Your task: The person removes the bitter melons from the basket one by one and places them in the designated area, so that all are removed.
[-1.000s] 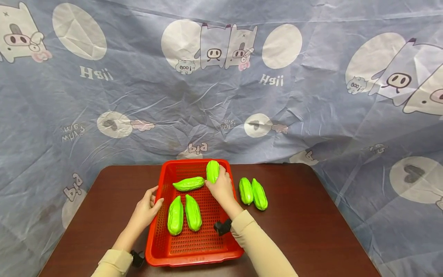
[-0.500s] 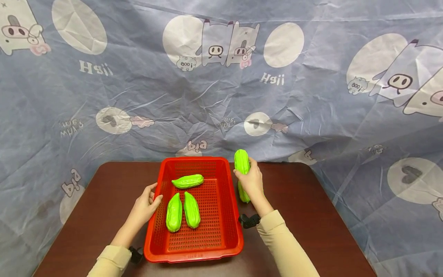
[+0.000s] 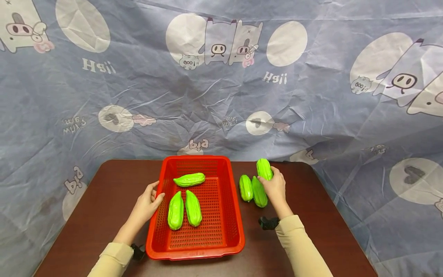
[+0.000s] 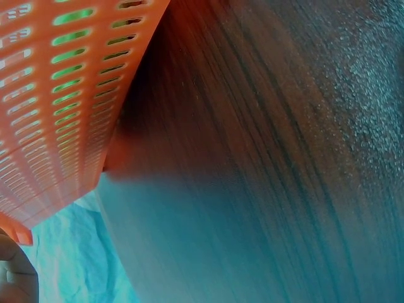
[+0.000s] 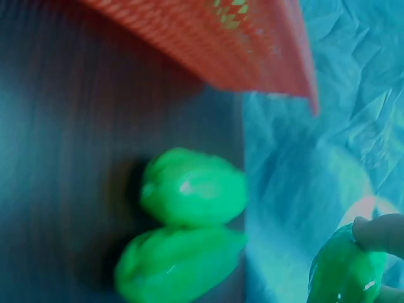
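With its thumb over the rim and fingers outside, my left hand point(image 3: 147, 201) grips the left side of the red plastic basket point(image 3: 195, 254). Three ridged green bitter melons lie in the basket: one crosswise at the back point(image 3: 189, 179), two lengthwise point(image 3: 175, 211) nearer the front. Right of the basket, my right hand point(image 3: 275, 188) holds another bitter melon point(image 3: 264, 169) between thumb and fingers. Two more bitter melons point(image 3: 246, 188) lie side by side on the table, just left of that hand. In the right wrist view the held bitter melon point(image 5: 347, 268) shows at the lower right, a finger on it.
The dark brown wooden table point(image 3: 308, 238) ends at a grey-blue cloth point(image 3: 221, 100) with cartoon pigs, hung behind it. Through the slots of the basket wall point(image 4: 57, 113), green shows in the left wrist view. A black wrist camera point(image 3: 268, 223) is on the right wrist.
My right hand has lifted a bitter melon out of the basket's back right corner and carried it right, past the two on the table. The left hand stays on the basket rim.
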Motion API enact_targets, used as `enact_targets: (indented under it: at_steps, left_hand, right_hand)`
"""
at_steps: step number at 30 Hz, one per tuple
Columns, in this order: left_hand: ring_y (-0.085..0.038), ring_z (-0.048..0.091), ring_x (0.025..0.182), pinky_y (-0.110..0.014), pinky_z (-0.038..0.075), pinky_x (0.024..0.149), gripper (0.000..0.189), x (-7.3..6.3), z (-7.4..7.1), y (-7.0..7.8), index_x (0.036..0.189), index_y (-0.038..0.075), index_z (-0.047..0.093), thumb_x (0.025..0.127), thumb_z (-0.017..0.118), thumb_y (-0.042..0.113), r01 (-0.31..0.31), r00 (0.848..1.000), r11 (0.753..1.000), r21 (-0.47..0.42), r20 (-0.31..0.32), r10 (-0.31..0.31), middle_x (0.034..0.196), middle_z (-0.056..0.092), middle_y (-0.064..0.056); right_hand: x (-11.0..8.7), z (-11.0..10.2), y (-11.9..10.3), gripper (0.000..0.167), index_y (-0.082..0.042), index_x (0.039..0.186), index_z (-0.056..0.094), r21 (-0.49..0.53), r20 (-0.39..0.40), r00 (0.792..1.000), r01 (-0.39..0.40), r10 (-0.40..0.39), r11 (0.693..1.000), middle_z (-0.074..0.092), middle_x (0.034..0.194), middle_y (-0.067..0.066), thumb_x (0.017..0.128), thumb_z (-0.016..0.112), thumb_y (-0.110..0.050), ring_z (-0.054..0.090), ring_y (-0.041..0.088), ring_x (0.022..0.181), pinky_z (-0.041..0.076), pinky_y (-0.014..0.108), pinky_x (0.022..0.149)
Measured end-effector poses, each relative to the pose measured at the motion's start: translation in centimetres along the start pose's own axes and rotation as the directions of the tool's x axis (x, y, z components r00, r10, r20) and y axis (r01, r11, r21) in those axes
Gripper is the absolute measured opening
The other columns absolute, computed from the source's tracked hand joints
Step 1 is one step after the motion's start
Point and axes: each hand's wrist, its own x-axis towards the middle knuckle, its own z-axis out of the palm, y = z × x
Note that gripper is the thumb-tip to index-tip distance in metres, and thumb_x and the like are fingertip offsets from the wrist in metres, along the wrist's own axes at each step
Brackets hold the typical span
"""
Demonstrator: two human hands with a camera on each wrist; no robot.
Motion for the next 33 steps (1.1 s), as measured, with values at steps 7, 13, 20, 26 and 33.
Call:
enact_targets:
  at_steps: [7, 13, 20, 26, 33]
  left_hand:
    - [-0.016, 0.051, 0.072, -0.027, 0.043, 0.060, 0.056, 0.1, -0.2, 0.2, 0.146, 0.002, 0.039, 0.098, 0.060, 0.020, -0.012, 1.000, 1.000, 0.001, -0.013, 0.012, 0.090, 0.055, -0.009]
    - [-0.016, 0.052, 0.073, -0.026, 0.044, 0.061, 0.056, 0.2, -0.2, 0.2, 0.147, 0.002, 0.038, 0.099, 0.059, 0.021, -0.004, 1.000, 1.000, -0.003, -0.002, 0.004, 0.091, 0.056, -0.009]
    - [-0.015, 0.051, 0.073, -0.026, 0.043, 0.061, 0.056, 0.2, -0.1, 0.1, 0.146, 0.001, 0.039, 0.098, 0.060, 0.021, -0.015, 1.000, 1.000, -0.001, -0.005, 0.015, 0.090, 0.055, -0.008]
    - [-0.016, 0.050, 0.073, -0.027, 0.043, 0.062, 0.056, 0.1, 0.0, 0.0, 0.147, 0.003, 0.038, 0.099, 0.060, 0.021, 0.003, 1.000, 1.000, 0.003, 0.003, -0.003, 0.091, 0.055, -0.009]
    - [-0.017, 0.051, 0.073, -0.027, 0.043, 0.061, 0.056, 0.0, 0.0, -0.1, 0.148, 0.004, 0.037, 0.099, 0.059, 0.021, 0.014, 1.000, 1.000, -0.011, 0.006, -0.014, 0.092, 0.055, -0.009]
  right_hand:
    - [0.4, -0.1, 2.9, 0.071, 0.002, 0.147, 0.037, -0.038, -0.026, 1.000, -0.018, 0.017, 0.999, 0.045, 0.141, 0.029, 0.089, 0.071, -0.021, 0.048, 0.046, 0.120, 0.043, 0.057, 0.096]
    - [0.3, 0.2, 4.7, 0.070, 0.004, 0.146, 0.037, -0.045, -0.027, 0.999, -0.048, 0.047, 0.998, 0.047, 0.137, 0.033, 0.089, 0.070, -0.019, 0.047, 0.048, 0.118, 0.041, 0.058, 0.096]
    - [0.3, 0.9, 6.7, 0.068, 0.005, 0.145, 0.037, -0.063, -0.029, 0.996, -0.084, 0.082, 0.994, 0.045, 0.138, 0.034, 0.090, 0.068, -0.018, 0.045, 0.050, 0.122, 0.039, 0.059, 0.099]
    - [0.1, 1.3, 7.8, 0.064, 0.006, 0.142, 0.041, -0.053, -0.056, 0.995, -0.082, 0.079, 0.995, 0.046, 0.135, 0.034, 0.089, 0.068, -0.016, 0.044, 0.051, 0.123, 0.037, 0.059, 0.101]
    - [0.3, 1.8, 8.5, 0.061, 0.007, 0.141, 0.042, -0.062, -0.057, 0.996, -0.068, 0.065, 0.996, 0.047, 0.134, 0.035, 0.090, 0.067, -0.016, 0.046, 0.050, 0.120, 0.039, 0.059, 0.100]
